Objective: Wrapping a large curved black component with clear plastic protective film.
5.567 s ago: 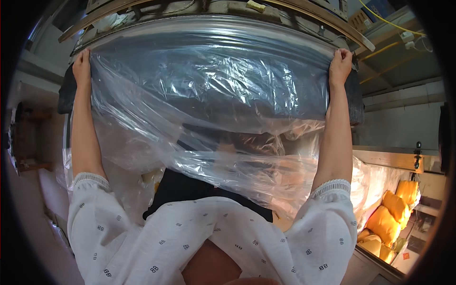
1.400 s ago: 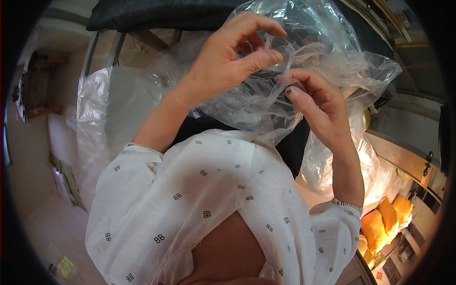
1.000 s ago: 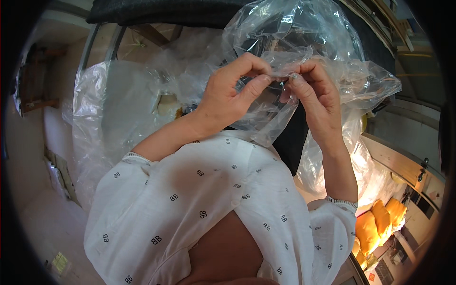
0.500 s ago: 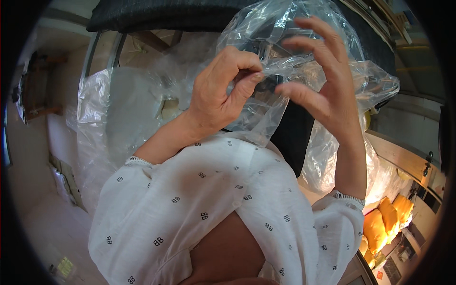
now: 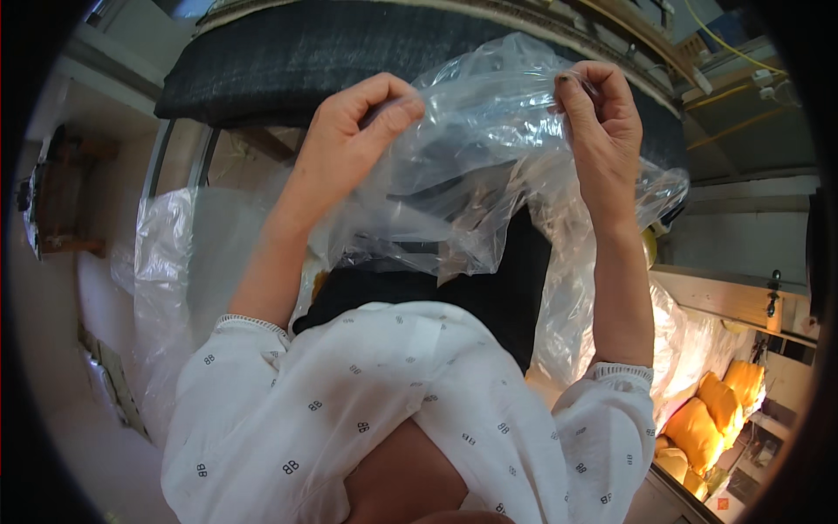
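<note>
A clear plastic bag (image 5: pixel 497 113) is stretched between my two hands, its loose film hanging down over my lap. My left hand (image 5: pixel 362 122) pinches one end of its edge between thumb and fingers. My right hand (image 5: pixel 602 109), higher and to the right, grips the other end the same way. Crumpled film sags below the taut edge, and dark cloth shows through it.
A black padded surface (image 5: pixel 262 83) runs across the far side. More clear plastic sheeting (image 5: pixel 166 253) hangs at the left. Lower right, yellow bundles (image 5: pixel 698 428) lie near a wooden ledge (image 5: pixel 724 297). A yellow cable (image 5: pixel 729 39) hangs at the far right.
My right hand has gone from spread fingers to pinching the film. My hands have moved apart, left hand leftward, pulling the plastic taut between them.
</note>
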The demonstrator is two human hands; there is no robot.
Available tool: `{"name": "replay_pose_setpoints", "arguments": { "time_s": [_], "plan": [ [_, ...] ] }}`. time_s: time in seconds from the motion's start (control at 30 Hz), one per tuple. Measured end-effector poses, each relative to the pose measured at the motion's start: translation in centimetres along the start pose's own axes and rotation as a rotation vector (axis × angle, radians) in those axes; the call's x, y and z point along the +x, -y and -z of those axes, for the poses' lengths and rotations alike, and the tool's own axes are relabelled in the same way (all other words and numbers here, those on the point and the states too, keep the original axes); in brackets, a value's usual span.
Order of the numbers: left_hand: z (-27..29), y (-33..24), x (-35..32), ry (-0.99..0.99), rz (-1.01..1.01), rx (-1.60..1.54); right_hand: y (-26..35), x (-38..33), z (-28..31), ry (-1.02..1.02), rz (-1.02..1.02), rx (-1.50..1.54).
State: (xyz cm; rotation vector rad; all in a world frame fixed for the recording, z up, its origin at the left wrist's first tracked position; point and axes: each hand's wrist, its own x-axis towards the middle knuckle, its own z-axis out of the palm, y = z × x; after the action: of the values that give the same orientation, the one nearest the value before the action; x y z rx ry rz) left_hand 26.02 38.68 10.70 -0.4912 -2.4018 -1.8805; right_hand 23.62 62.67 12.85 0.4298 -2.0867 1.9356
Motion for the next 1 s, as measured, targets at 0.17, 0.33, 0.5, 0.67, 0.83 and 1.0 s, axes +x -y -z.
{"name": "replay_pose_setpoints", "arguments": {
  "time_s": [0.17,0.33,0.5,0.67,0.83,1.0],
  "plan": [
    [-1.2,3.9,9.4,-0.044,-0.093,0.245,-8.3,7.3,3.5,-0.243,0.113,-0.264],
    [-4.1,10.6,16.1,-0.192,-0.090,0.116,-16.4,9.8,5.3,-0.446,0.016,-0.178],
    [-4.5,12.0,20.7,-0.343,-0.108,0.246,-17.2,12.2,4.9,-0.528,-0.013,-0.211],
    [-4.9,12.7,24.3,-0.407,-0.104,0.295,-18.5,15.0,5.5,-0.599,0.106,-0.507],
    [-5.3,12.6,25.1,-0.436,-0.104,0.411,-19.0,16.2,6.0,-0.611,0.139,-0.657],
    [-5.2,11.6,24.5,-0.426,-0.090,0.726,-18.8,16.4,6.0,-0.670,-0.010,-0.821]
  ]
}}
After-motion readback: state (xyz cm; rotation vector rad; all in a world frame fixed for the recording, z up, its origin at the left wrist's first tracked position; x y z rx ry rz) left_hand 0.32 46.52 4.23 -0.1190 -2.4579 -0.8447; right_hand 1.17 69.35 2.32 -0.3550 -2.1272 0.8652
